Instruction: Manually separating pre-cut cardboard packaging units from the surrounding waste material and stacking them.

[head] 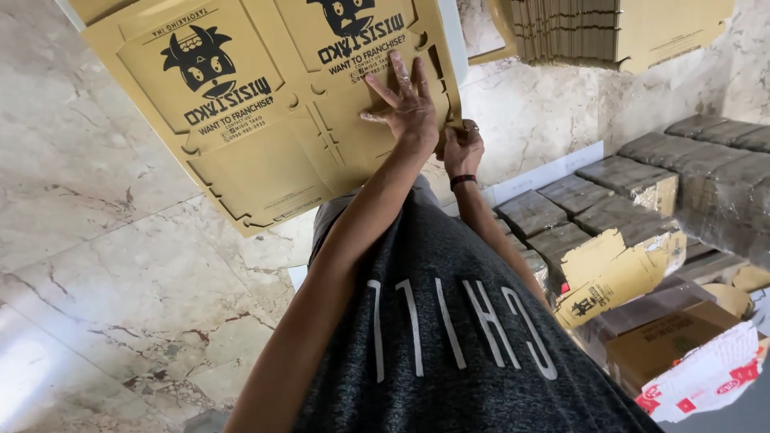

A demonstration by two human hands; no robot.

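A large yellow die-cut cardboard sheet (265, 104), printed in black with a cartoon figure and text, is held up in front of me over the marble floor. My left hand (409, 100) lies flat on the sheet's lower right part, fingers spread and pressing on it. My right hand (461, 148), with a dark band on the wrist, is closed at the sheet's lower right edge just beside the left hand and grips that edge. My grey printed shirt (449, 321) fills the lower middle of the view.
A stack of flat yellow cardboard sheets (609, 32) lies at the top right. Wrapped bundles of cardboard (642, 176) line the right side. Below them are a bent yellow sheet (618, 273), a brown carton (666, 337) and red-and-white paper (706, 377). Marble floor (120, 281) spreads to the left.
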